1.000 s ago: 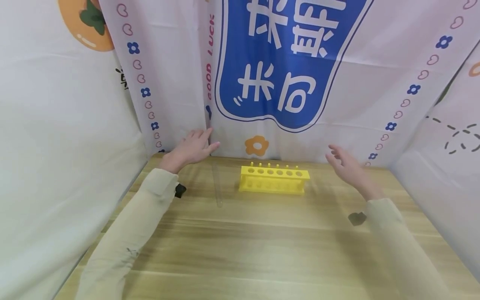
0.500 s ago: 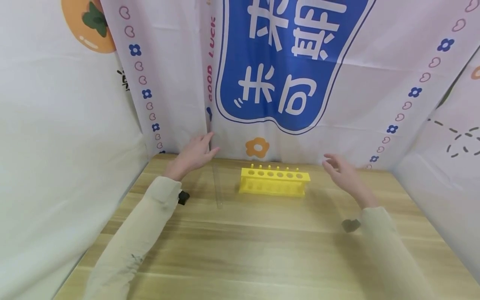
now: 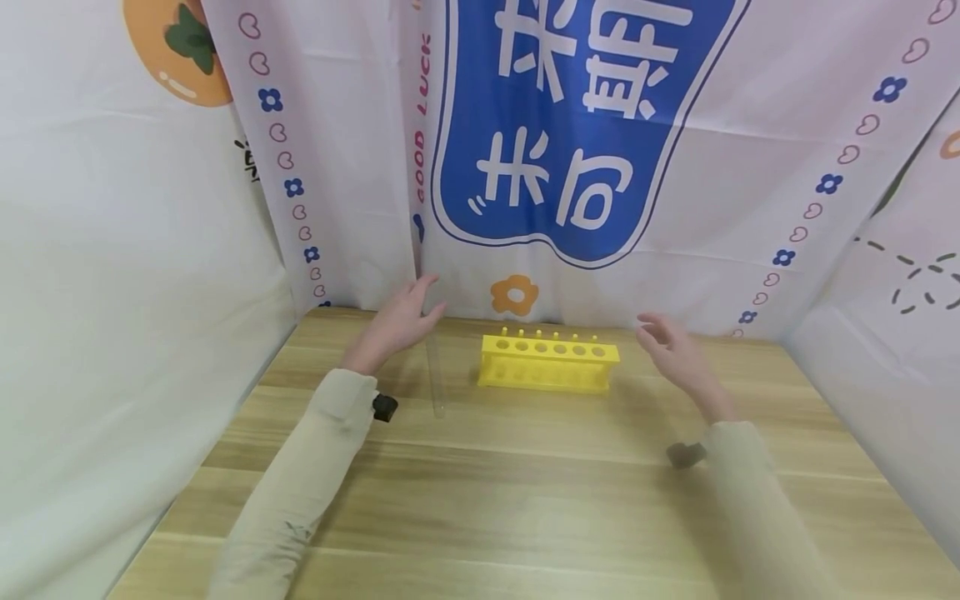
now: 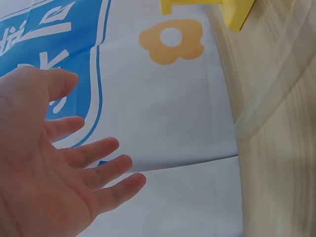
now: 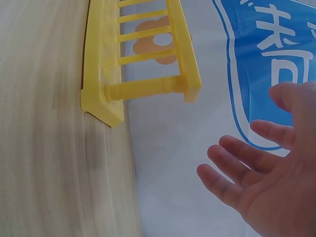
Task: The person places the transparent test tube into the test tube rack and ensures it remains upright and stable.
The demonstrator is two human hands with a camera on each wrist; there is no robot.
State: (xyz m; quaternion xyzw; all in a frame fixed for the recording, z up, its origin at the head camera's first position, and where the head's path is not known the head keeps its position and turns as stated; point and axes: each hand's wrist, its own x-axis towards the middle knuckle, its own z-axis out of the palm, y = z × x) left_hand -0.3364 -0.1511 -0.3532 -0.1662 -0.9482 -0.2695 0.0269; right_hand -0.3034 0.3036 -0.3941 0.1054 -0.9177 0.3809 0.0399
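A yellow test tube rack (image 3: 549, 363) stands near the back of the table, with a row of round holes along its top. To its left a clear glass tube (image 3: 437, 383) lies lengthwise on the wood, and it shows large and blurred as a see-through tube (image 4: 276, 79) in the left wrist view. My left hand (image 3: 397, 321) hovers over the tube's far end, its fingers spread and holding nothing. Right of the rack hangs my right hand (image 3: 677, 354), fingers loosely extended with nothing in them. The right wrist view has that hand (image 5: 266, 168) apart from the rack's end (image 5: 143, 89).
A printed cloth (image 3: 360, 167) hangs upright directly behind the table (image 3: 510, 500). White cloth walls (image 3: 135, 275) close off the left and right sides. Each wrist carries a small dark camera (image 3: 386, 407).
My left hand has shifted right and slightly toward me, over the tube's far end. My right hand has moved left and a little nearer, closer to the rack. Rack and tube stay put.
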